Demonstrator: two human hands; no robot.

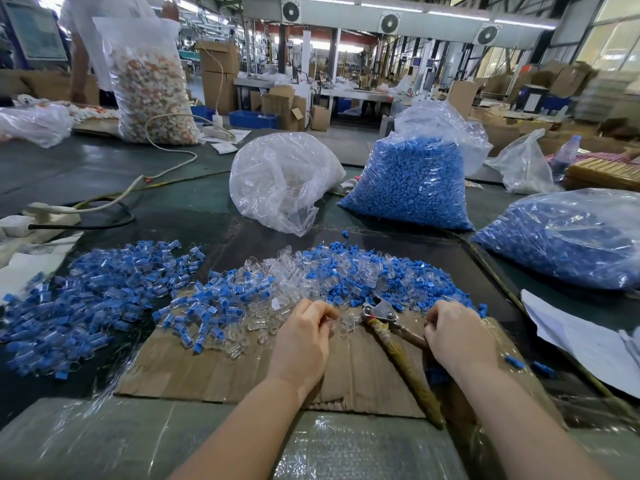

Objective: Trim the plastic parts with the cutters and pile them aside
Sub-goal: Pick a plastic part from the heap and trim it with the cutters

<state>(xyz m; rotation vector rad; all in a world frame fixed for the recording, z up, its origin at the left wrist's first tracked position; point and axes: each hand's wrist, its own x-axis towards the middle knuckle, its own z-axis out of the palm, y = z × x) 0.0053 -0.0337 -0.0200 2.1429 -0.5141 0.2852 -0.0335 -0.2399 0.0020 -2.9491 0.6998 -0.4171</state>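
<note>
Left hand (304,336) with grip closed, pinching a small clear plastic part (333,318) between fingertips, just left of the cutters (381,311). Right hand (457,336) with grip curled over one cutter handle, at the right; whether anything else is held there, cannot tell. Cutters lying on the cardboard sheet (207,372), jaws toward the heap, tape-wrapped handle (408,372) slanting down between both wrists. Directly beyond both grips, crowding the cutter head: mixed heap of clear and blue parts (346,275). Far left of the left grip, a separate pile of blue-capped clear pieces (97,292) on the dark worktop (86,168). Further beyond, a clear bag (280,181) and a bag of blue parts (408,181); right of the right grip, another blue-filled bag (568,240) and white paper (581,341).
</note>
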